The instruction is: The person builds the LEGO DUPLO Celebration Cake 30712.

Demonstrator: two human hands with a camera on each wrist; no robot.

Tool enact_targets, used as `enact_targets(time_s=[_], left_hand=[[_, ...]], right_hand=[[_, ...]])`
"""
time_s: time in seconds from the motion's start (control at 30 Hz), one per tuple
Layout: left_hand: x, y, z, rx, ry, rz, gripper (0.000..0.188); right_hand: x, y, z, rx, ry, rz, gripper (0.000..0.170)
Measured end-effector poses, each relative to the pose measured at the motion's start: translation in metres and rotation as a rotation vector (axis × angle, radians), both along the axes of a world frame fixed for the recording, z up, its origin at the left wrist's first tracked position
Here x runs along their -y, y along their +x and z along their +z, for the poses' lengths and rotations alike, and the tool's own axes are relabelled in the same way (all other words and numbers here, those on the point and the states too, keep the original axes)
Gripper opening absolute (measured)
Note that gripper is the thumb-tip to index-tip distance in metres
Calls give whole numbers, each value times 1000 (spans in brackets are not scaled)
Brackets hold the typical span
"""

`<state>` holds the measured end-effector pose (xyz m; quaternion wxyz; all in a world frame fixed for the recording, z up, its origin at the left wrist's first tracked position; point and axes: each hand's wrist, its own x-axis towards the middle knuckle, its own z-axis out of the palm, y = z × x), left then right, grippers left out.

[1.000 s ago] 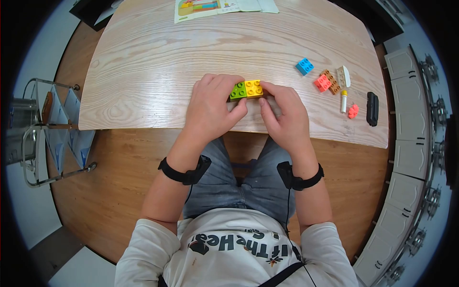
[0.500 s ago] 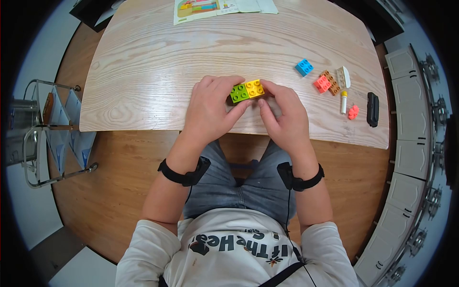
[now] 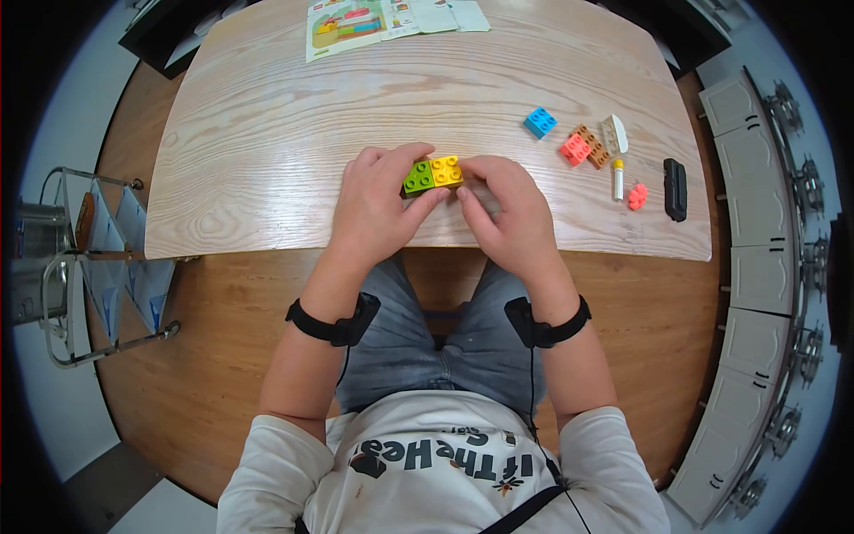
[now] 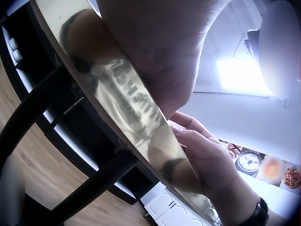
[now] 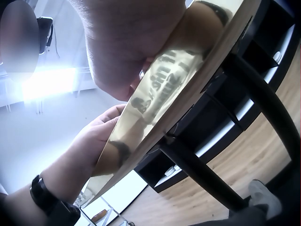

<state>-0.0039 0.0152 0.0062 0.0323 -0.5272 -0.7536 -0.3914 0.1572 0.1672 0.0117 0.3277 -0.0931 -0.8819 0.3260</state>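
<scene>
Uneven pressure from the two hands risked twisting the bricks out of line or letting one slip: the left hand [image 3: 372, 203] was curled about the green brick [image 3: 418, 176], thumb in front and fingers behind, while the right hand [image 3: 514, 214] was partly closed, thumb and forefinger pinching the right end of the yellow brick [image 3: 447, 171]. The pair sat side by side and touching, near the table [image 3: 267, 196]'s front edge, with the blue brick [image 3: 539, 123] well apart beyond the right hand.
</scene>
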Motion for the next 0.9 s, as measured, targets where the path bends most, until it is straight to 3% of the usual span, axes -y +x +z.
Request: enact_targets(time_s=[0.23,0.43,0.63,0.73,0.83,0.9], left_hand=[[6,0,2,35,10,-2,57],[4,-2,-1,26,15,-20,59],[5,0,2,44,8,4,64],[4,0,2,46,11,1,65],[4,-1,0,34,3,-4,67],[5,0,-2,34,-1,-3,67]], right_hand=[[1,1,2,89,195,101,51],[-3,3,-4,120,177,118,57],[3,-1,-8,-189,114,69,101],[2,3,-2,-77,211,91,119],[4,3,1,-26,173,100,109],[2,5,0,137,238,137,97]])
